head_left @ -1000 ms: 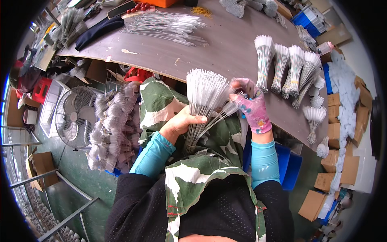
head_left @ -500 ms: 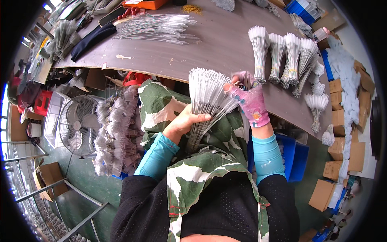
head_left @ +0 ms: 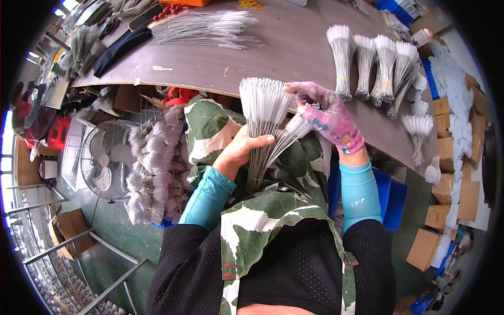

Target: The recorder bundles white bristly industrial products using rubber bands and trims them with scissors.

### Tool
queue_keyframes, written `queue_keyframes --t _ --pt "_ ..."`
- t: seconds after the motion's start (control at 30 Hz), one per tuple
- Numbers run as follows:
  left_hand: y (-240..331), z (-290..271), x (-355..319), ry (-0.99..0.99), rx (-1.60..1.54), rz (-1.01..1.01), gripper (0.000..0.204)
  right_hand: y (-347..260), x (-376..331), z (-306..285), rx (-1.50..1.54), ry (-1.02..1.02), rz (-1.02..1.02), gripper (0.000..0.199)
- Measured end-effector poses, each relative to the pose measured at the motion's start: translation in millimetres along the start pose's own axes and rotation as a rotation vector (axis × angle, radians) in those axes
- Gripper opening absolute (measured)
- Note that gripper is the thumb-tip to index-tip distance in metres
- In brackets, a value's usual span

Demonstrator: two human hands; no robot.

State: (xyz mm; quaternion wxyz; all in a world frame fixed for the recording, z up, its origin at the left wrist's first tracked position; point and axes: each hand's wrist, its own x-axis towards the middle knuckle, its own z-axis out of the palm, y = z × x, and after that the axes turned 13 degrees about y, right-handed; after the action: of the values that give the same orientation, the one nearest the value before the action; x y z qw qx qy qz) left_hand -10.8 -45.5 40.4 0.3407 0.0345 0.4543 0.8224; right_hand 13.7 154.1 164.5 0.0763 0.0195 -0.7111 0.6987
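My bare left hand [head_left: 242,149] grips a thick upright bundle of thin wire brushes with white bristle tips [head_left: 262,105] around its stems, just in front of the table edge. My right hand [head_left: 329,116], in a pink patterned glove, holds a few more of these brushes [head_left: 292,134] slanting in against the bundle from the right. Both hands are above my lap, which is covered by a green and white leaf-print apron [head_left: 273,210].
Several tied brush bundles [head_left: 375,65] lie in a row on the grey table [head_left: 231,63] at the right, loose brushes [head_left: 205,29] at the far side. A floor fan [head_left: 105,157] and a heap of grey brushes [head_left: 155,168] stand at my left. Cardboard boxes [head_left: 446,210] at right.
My gloved right hand has brought its few brushes in closer against the bundle, which my left hand keeps holding. The camera view has shifted slightly.
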Motion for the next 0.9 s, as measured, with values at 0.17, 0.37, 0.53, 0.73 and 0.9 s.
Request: queue_keyframes --t 0.17,0.37,0.53,0.73,0.9 --pt "2 8 -3 0.054 -0.002 0.032 0.052 12 5 10 -0.297 0.165 0.069 0.027" --pt "-1 2 -6 0.021 0.005 0.004 0.057 15 0 4 -0.157 0.169 -0.072 0.019" --pt "-5 -4 -7 0.05 -0.047 0.037 0.053 43 -21 -39 -0.167 0.216 -0.031 0.013" --pt "-2 6 -5 0.061 -0.01 0.072 0.045 15 -6 -8 -0.123 0.112 -0.042 0.032" --pt "-1 9 -6 0.081 -0.005 0.038 0.049 1 -2 4 -0.015 0.074 0.033 0.021"
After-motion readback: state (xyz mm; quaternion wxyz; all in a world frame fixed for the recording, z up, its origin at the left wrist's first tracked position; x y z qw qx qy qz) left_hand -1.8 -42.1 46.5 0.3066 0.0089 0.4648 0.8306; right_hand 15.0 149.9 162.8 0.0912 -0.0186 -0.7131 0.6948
